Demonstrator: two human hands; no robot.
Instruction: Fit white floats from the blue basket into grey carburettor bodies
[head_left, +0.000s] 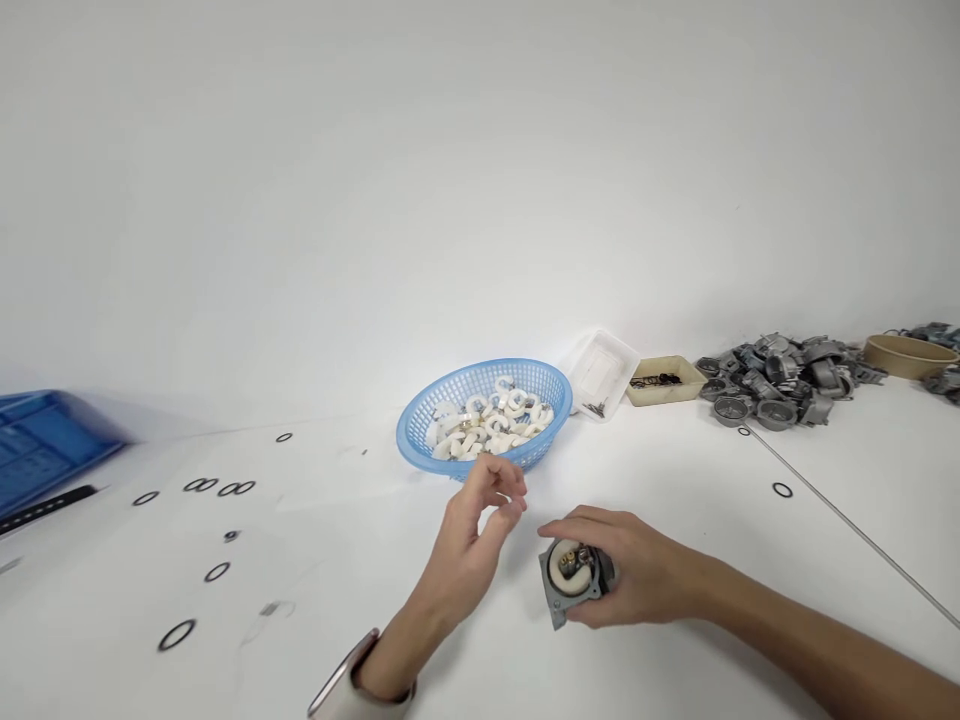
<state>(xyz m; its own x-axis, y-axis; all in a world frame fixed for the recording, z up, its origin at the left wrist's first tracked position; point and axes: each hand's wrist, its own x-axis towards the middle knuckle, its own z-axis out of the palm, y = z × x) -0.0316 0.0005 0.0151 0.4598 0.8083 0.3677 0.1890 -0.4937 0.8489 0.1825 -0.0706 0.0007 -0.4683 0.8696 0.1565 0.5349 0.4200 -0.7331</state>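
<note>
My right hand [637,570] grips a grey metal carburetor body [556,594] from its right side, thumb below and fingers over the top. The body's round open face shows a white curved float [573,582] with brass parts in the middle. To the left of it, my left hand [484,520] is raised with loosely curled fingers, the thumb a little apart from them, and nothing visible between. Just behind that hand stands a blue oval basket [409,445] holding many white floats [499,425].
Right of the basket are a tilted white tray [604,365], a cream tray [667,395] with small dark parts, a pile of grey carburetor castings [784,375] and a tan bowl [907,358]. Black rings [177,635] lie scattered at left, near a blue crate [52,440].
</note>
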